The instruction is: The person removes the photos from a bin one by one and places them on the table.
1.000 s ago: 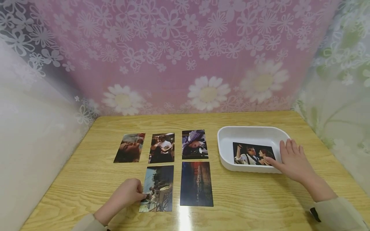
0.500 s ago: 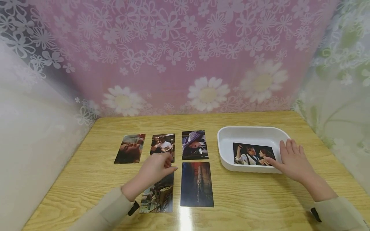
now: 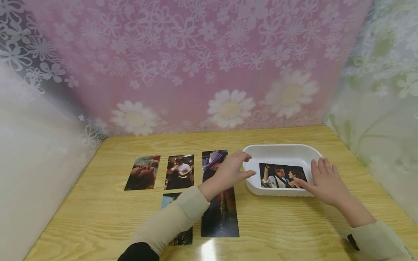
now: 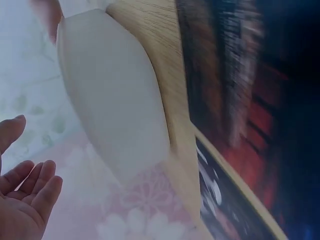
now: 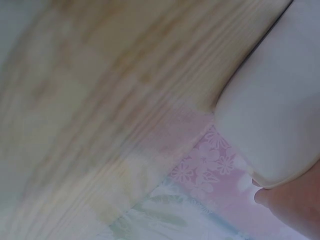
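My left hand (image 3: 230, 167) hovers at the left rim of a white plastic tub (image 3: 277, 146), thumb and fingers spread apart with nothing between them. In the left wrist view this hand (image 4: 25, 200) is apart from the tub's side (image 4: 112, 95). At the tub's right end rests my right hand (image 3: 330, 185), its fingers straight and its thumb reaching over the rim. The right wrist view shows part of that hand (image 5: 292, 205) against the tub's edge. Inside the tub lies a photo card of two people (image 3: 282, 176).
Several photo cards lie on the wooden table (image 3: 271, 221): a face card (image 3: 142, 174), a dancing couple card (image 3: 179, 172), a purple hat card (image 3: 212, 159), a dark ship card (image 3: 222, 217) and a card (image 3: 183, 237) under my left forearm. Flowered cloth walls surround the table.
My left hand has moved from the lower left card, up and right across the cards, to the tub's left rim, opening its fingers. The right hand stays on the tub. The head view shifts slightly.
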Motion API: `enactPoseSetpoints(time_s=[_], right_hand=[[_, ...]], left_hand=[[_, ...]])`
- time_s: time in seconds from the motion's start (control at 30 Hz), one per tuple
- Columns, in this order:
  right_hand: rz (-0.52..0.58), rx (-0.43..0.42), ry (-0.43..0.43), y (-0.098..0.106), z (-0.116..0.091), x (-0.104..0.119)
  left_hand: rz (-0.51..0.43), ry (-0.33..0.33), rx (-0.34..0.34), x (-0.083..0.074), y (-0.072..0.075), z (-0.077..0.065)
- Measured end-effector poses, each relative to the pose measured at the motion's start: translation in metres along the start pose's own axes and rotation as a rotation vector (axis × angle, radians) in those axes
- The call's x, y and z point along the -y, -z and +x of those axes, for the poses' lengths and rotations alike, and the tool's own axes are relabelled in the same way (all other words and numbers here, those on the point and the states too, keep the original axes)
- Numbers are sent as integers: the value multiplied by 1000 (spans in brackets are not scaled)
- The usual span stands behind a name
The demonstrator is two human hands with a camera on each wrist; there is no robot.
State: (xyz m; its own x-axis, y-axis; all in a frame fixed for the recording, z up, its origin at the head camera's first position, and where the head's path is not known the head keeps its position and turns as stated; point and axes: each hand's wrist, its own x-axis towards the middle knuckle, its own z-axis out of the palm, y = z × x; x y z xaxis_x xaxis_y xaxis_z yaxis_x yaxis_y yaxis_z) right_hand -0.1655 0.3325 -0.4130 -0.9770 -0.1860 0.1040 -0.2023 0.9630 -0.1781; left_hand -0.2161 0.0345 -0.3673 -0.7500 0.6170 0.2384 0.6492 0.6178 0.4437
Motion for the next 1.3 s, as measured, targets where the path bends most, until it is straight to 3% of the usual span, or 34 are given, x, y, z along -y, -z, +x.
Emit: enactPoseSetpoints(time_s=[0.17, 0.33, 0.43, 0.53, 0.7, 0.9, 1.1, 1.3], right_hand=[[5, 0, -5, -1, 0, 1], [-3, -2, -6, -1, 0, 0], [-4, -4, -4, -1, 0, 0], [-1, -8, -7, -1, 0, -1], [-1, -13, -9, -2, 0, -1], [3, -10, -5, -2, -1, 0], [3, -17, 1, -2, -1, 0], [7, -19, -2, -2, 0, -1]], left_hand=[[4, -53, 9, -8, -27, 30], [-7, 32, 92, -13, -49, 52], [52, 96, 169, -15, -58, 63], [191, 79, 246, -16, -66, 71], [377, 46, 406, -14, -78, 76], [441, 94, 541, -14, -85, 76], [442, 124, 571, -14, -84, 75], [445, 105, 508, -15, -83, 75]])
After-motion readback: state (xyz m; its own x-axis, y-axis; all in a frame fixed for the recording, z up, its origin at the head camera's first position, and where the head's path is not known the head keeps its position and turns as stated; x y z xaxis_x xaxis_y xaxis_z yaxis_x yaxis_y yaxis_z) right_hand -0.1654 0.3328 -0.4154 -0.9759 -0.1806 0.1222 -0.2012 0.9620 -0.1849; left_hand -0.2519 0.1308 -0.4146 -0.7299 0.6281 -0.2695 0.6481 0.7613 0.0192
